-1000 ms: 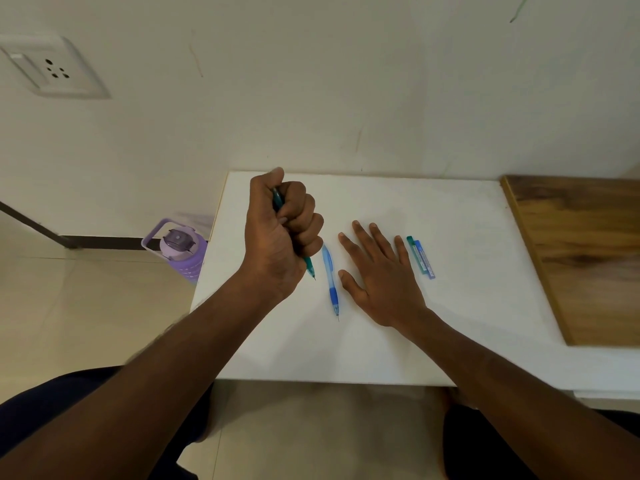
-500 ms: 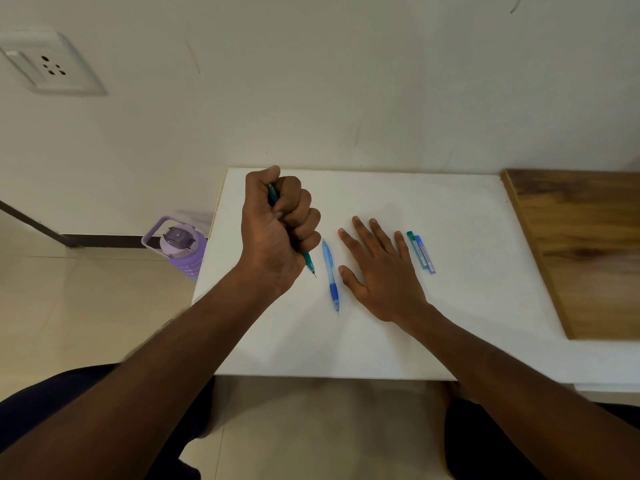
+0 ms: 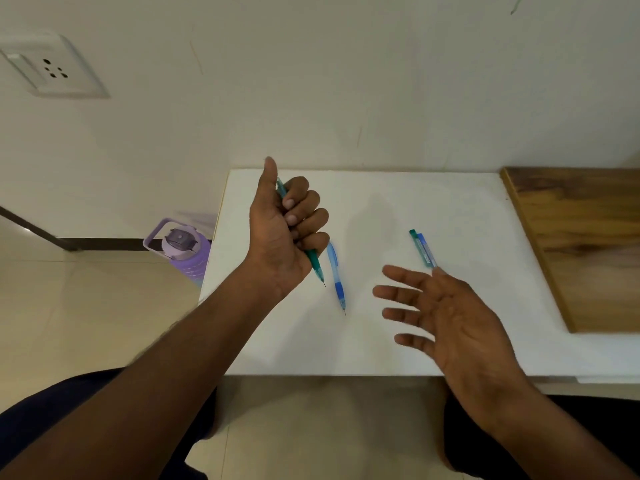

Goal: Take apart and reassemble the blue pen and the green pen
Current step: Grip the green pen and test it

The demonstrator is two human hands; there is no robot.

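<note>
My left hand is closed in a fist around the green pen, thumb raised, tip pointing down toward me above the white table. The blue pen lies flat on the table just right of that fist, tip toward me. My right hand hovers over the table's front right part, palm turned up and left, fingers spread, holding nothing. Two small caps, one green and one blue, lie side by side beyond my right fingertips.
A wooden board covers the right end of the table. A purple water bottle stands on the tiled floor left of the table. The wall with a socket rises behind.
My right hand lifted off the table, pulled back toward me and turned palm up. My left fist rotated outward, showing the fingers, with the thumb now raised.
</note>
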